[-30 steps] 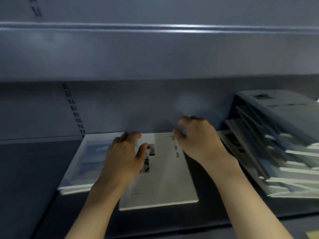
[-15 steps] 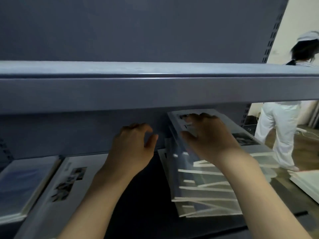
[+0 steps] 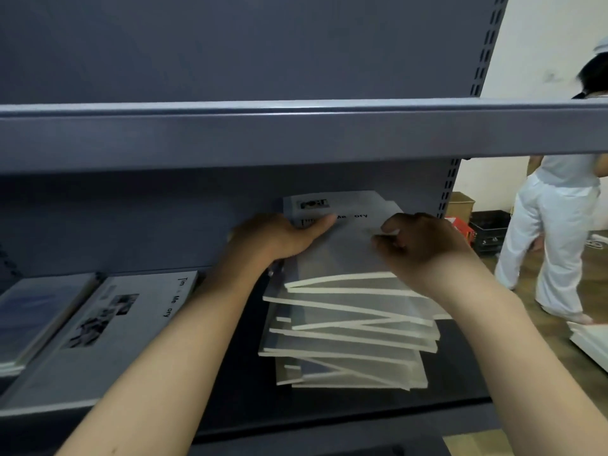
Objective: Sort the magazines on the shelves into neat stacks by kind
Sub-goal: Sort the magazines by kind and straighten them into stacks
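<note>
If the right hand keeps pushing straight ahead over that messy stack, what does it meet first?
Probably the shelf's back panel. The right hand rests on the top magazine of the messy stack, fingers pointing inward; nothing else shows ahead, though depth is unclear.

messy grey magazine stack (image 3: 348, 327) skewed on shelf, two flat magazines (image 3: 108, 327) left of it

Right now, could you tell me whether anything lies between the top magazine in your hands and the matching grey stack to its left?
Nothing visible: only bare dark shelf separates the top magazine from the grey stack.
</note>
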`<state>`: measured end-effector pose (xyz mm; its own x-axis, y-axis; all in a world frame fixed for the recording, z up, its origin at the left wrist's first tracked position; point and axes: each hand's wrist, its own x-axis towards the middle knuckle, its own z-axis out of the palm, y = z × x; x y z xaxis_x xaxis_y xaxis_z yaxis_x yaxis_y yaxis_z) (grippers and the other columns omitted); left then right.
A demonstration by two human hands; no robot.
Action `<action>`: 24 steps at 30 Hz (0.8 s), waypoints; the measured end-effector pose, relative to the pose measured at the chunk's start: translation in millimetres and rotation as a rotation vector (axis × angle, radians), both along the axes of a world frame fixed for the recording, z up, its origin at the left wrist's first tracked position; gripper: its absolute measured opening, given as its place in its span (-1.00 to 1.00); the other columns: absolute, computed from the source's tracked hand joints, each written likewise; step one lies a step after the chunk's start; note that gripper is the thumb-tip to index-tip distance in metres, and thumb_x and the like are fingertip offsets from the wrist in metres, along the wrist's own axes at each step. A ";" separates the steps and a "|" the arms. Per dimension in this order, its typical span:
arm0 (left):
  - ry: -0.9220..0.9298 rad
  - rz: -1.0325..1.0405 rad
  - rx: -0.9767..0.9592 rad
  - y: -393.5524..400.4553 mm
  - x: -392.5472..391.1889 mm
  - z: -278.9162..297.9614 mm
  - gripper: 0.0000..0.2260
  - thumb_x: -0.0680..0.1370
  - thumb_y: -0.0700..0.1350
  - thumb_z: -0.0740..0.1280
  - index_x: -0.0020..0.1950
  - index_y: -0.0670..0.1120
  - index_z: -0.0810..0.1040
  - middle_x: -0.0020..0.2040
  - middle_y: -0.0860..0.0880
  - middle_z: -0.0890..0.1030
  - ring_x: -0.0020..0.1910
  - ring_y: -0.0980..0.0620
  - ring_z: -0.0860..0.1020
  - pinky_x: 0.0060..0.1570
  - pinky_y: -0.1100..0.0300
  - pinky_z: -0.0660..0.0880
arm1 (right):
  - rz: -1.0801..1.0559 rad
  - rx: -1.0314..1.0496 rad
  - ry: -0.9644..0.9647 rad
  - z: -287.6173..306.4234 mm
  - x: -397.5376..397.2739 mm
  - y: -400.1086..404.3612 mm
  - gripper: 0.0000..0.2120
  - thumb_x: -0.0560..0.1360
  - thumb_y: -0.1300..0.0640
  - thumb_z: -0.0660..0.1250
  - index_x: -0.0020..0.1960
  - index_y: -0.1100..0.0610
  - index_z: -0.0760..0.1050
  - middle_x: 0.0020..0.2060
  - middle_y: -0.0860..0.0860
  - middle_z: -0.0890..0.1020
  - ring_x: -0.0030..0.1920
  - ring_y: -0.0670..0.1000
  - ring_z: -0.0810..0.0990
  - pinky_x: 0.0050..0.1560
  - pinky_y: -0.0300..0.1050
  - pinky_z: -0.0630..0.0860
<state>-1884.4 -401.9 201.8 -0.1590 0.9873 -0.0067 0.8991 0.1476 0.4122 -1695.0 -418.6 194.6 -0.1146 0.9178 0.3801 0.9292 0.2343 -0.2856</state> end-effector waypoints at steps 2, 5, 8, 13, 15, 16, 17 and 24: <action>-0.007 -0.007 -0.015 6.1 2.8 -0.4 -0.23 0.22 0.57 0.10 -0.16 -0.12 0.56 -0.19 -0.10 0.65 -0.23 -0.05 0.63 -0.05 0.09 0.59 | 0.001 -0.002 0.005 -0.5 8.4 2.4 -0.68 0.58 -0.05 0.16 0.24 0.05 0.49 0.15 0.09 0.56 0.15 0.14 0.50 0.02 -0.10 0.41; -0.064 0.001 -0.039 9.6 6.0 -0.2 -0.36 0.20 0.51 0.25 -0.17 -0.06 0.51 -0.11 -0.05 0.63 -0.15 -0.02 0.61 -0.08 0.13 0.58 | 0.002 -0.028 0.014 -2.5 15.2 10.0 -0.68 0.58 -0.04 0.16 0.24 0.06 0.49 0.14 0.11 0.54 0.15 0.16 0.49 0.07 -0.06 0.42; -0.182 -0.008 -0.034 7.8 8.0 2.4 -0.58 0.27 0.40 0.36 -0.24 0.06 0.46 -0.20 0.07 0.56 -0.22 0.11 0.54 -0.29 0.26 0.47 | 0.014 -0.038 0.060 -3.7 19.3 17.5 -0.64 0.58 -0.05 0.17 0.30 0.07 0.45 0.17 0.11 0.53 0.18 0.15 0.49 0.12 -0.07 0.42; -0.332 -0.074 -0.009 8.6 -9.7 7.1 -0.48 0.09 0.28 0.49 -0.01 0.12 0.59 0.02 0.06 0.65 -0.03 0.06 0.61 0.08 0.06 0.54 | 0.011 -0.046 0.018 -4.4 31.4 29.4 -0.69 0.59 -0.02 0.16 0.17 0.16 0.50 0.00 0.11 0.61 -0.04 0.10 0.55 -0.07 -0.14 0.44; -0.301 -0.055 -0.029 5.6 -19.1 7.9 -0.41 0.13 0.25 0.48 0.11 0.07 0.59 0.04 0.04 0.65 0.00 0.02 0.61 0.15 0.02 0.51 | -0.006 -0.045 -0.001 -5.6 34.9 38.4 -0.70 0.59 0.01 0.15 -0.12 0.21 0.50 -0.23 0.08 0.57 -0.25 0.02 0.49 -0.28 -0.19 0.36; -0.290 -0.047 -0.029 4.0 -23.8 7.9 -0.50 0.25 0.17 0.49 0.14 0.03 0.58 0.04 0.02 0.64 0.00 0.02 0.60 0.14 0.05 0.50 | -0.022 -0.047 0.006 -5.7 35.3 42.1 -0.66 0.59 0.03 0.14 -0.27 0.19 0.42 -0.33 0.05 0.50 -0.33 -0.01 0.44 -0.36 -0.21 0.29; -0.294 -0.036 -0.022 2.4 -29.8 6.6 -0.60 0.35 0.08 0.48 0.15 0.01 0.58 0.05 0.02 0.64 -0.01 0.02 0.60 0.13 0.10 0.49 | -0.033 -0.054 0.019 -5.6 35.1 45.0 -0.63 0.59 0.05 0.13 -0.35 0.16 0.34 -0.39 0.04 0.43 -0.38 -0.04 0.38 -0.41 -0.22 0.22; -0.461 -0.029 0.050 -23.6 -56.0 -1.7 -0.87 0.48 -0.13 0.40 -0.10 0.11 0.56 -0.09 0.11 0.64 -0.06 0.07 0.59 0.13 0.09 0.47 | -0.054 -0.086 0.048 2.0 26.9 63.3 -0.68 0.53 0.13 0.23 -0.38 0.16 0.31 -0.41 0.07 0.42 -0.33 0.08 0.45 -0.40 -0.20 0.25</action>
<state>-1940.4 -425.5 200.1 -0.1232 0.9921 -0.0229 0.6235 0.0954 0.7760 -1668.2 -355.3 196.5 -0.0476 0.9517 0.3034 0.9244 0.1571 -0.3475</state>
